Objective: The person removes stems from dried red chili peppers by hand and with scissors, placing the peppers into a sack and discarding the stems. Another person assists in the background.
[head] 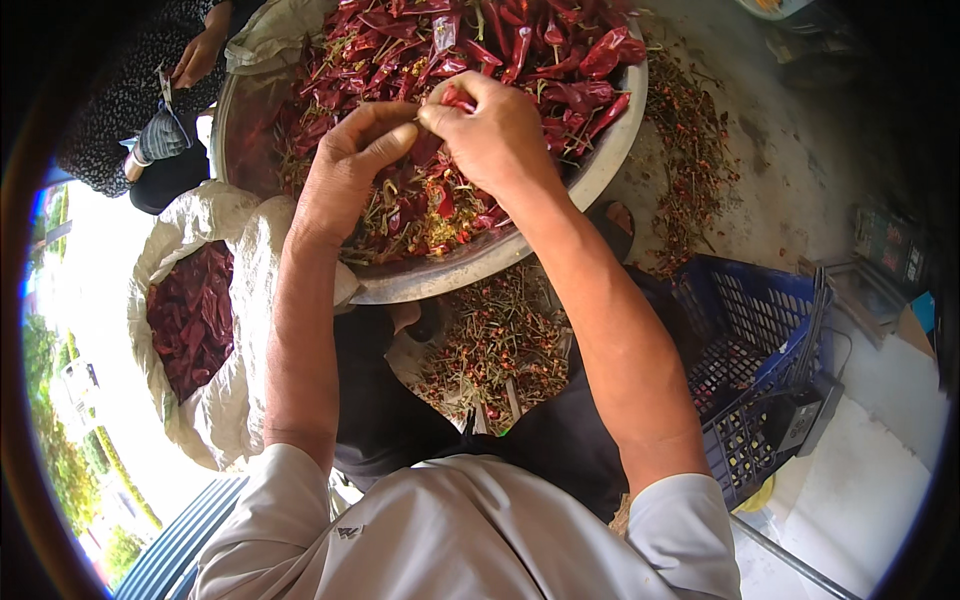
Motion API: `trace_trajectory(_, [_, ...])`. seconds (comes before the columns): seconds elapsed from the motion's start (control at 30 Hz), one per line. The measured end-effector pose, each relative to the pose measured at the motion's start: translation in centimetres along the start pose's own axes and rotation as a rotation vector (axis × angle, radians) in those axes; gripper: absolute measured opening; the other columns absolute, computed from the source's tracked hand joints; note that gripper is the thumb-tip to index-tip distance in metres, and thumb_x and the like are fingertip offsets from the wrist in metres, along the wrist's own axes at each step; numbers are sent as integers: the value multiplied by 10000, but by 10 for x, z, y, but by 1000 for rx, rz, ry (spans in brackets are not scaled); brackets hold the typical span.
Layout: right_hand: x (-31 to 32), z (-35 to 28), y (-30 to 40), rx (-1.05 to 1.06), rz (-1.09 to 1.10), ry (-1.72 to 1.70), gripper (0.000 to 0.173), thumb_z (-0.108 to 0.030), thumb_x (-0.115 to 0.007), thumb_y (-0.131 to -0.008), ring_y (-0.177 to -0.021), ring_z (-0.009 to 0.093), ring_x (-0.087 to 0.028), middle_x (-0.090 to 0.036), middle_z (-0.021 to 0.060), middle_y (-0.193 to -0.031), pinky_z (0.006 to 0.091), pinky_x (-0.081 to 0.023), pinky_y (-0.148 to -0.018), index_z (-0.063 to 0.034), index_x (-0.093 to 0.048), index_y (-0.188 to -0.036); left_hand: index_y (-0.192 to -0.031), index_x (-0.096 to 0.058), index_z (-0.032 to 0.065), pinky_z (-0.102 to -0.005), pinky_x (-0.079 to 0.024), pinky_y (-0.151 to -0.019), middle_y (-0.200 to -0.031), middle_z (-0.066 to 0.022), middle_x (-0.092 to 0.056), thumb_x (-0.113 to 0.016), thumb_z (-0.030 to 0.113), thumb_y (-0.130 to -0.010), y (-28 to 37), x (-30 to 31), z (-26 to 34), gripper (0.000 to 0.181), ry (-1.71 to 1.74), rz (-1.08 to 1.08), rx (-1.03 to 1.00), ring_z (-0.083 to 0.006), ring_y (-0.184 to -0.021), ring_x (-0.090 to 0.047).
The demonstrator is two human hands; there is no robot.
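Observation:
A wide round metal basin [442, 286] holds a heap of dried red chili peppers [525, 52] with stems and loose yellow seeds [448, 225] among them. Over the heap, my right hand [487, 131] grips a red chili pepper [459, 97] between thumb and curled fingers. My left hand [356, 161] meets it fingertip to fingertip, thumb and forefinger pinched near the pepper's lower end. Whether the left fingers hold a stem is too small to tell. To the left of my forearm, an open white woven sack [247, 360] contains dark red chili pods [196, 322].
Pepper stems [502, 337] litter the floor between my legs, and more stem scraps [694, 150] lie right of the basin. A blue plastic crate [757, 300] stands at my right. Across at upper left, another person's hand [199, 60] holds scissors [165, 86]; their other hand is gloved [161, 136].

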State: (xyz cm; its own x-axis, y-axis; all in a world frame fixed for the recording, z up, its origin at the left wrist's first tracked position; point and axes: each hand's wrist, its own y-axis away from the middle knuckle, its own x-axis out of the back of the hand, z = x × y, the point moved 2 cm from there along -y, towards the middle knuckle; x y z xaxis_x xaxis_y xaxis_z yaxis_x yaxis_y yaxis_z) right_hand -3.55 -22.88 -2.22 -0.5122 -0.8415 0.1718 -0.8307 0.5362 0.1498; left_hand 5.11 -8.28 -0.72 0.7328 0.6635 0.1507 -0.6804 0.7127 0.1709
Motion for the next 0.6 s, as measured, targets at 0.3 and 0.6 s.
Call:
trace_trajectory(0.3, [4, 5, 3, -197, 136, -610, 185, -86, -640, -922, -674, 159, -670, -651, 123, -882, 279, -588, -567, 35, -572, -1043, -1250, -659, 62, -278, -479, -874, -1108, -43, -659, -717, 252, -905, 2, 0, 10, 399, -261, 150, 12, -124, -974, -609])
trace_trajectory(0.6, [2, -3, 9, -167, -65, -136, 255, -218, -627, -969, -671, 170, -671, -674, 114, -937, 302, -573, -557, -14, -606, -1121, -1051, -713, 24, -191, -448, -753, -916, 31, -663, -678, 46, -919, -6, 4, -12, 139, -120, 241, -79, -26, -841, -551])
